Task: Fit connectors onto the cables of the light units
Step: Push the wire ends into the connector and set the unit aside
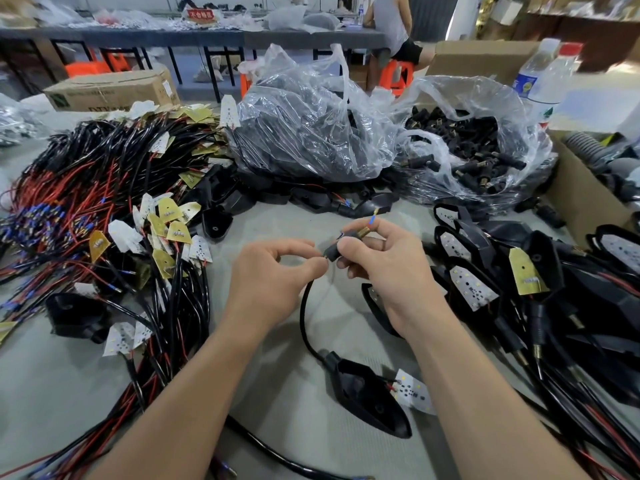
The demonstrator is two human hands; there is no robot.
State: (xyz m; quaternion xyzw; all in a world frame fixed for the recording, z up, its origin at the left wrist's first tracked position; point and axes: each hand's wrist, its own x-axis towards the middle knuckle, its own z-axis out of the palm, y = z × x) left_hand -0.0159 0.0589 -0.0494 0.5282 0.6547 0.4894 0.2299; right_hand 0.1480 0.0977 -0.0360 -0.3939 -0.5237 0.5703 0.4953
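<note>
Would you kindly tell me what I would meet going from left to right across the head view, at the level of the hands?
Pile of red and black wired boards → left hand, pinching the cable → right hand, gripping a connector → heap of black light units.
</note>
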